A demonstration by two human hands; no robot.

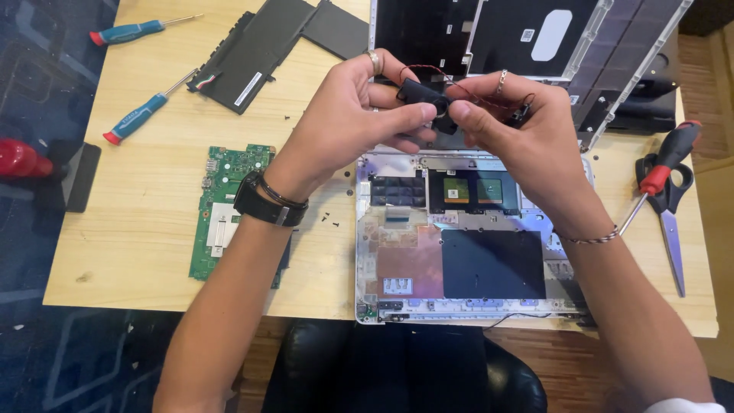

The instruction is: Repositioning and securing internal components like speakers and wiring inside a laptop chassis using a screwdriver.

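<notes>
Far left edge: a red rounded tool handle lies beside a flat black slab at the table's left rim.
Upper left: two blue-handled screwdrivers with red tips lie on the pale wooden tabletop, well apart from my hands.
Top centre-left: a flat black L-shaped battery pack rests near the upper edge of the frame.
Left of centre: a green circuit board lies flat, partly under my left forearm; small black screws are scattered just beside it.
Left hand: clenched on the small black speaker module with thin red and black wires, thumb and fingers pinching its left side.
Speaker position: held in the air, upper centre of the frame, above the opened silver laptop chassis.
Right hand: gripping the same module from the right, fingertips meeting my left thumb.
Right edge: a red-and-black screwdriver crosses a pair of black scissors.
Risk, as I judge it: the thin wires could snap if I pull my hands apart; the loose screws could roll off if my forearm sweeps them.
</notes>
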